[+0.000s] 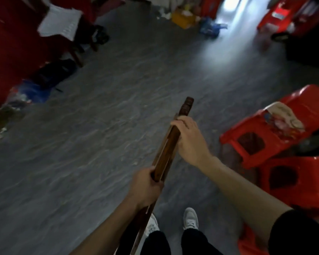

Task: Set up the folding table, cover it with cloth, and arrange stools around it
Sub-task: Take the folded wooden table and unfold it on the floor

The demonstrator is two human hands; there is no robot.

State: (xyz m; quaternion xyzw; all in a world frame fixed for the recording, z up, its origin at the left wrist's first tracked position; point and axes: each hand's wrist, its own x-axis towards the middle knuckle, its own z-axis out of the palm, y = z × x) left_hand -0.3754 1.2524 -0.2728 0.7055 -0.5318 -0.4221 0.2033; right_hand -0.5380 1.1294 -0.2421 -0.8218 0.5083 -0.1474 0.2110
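Note:
I hold the folded brown wooden table (pixel 170 142) edge-on in front of me, upright, so only its thin top edge shows. My left hand (pixel 147 186) grips the near part of that edge. My right hand (pixel 190 140) grips it farther along, fingers curled over the top. Red plastic stools (pixel 269 133) stand at my right, one with a printed sheet lying on its seat, another red stool (pixel 298 183) nearer to me. The table's lower part is hidden behind my arms and legs.
Grey floor (pixel 103 111) stretches ahead. A red-draped piece of furniture (pixel 11 52) with a white sheet (pixel 61 23) and dark bags stands at the left. Yellow and blue clutter (pixel 184 17) lies at the far end, more red stools (pixel 280 13) at the back right.

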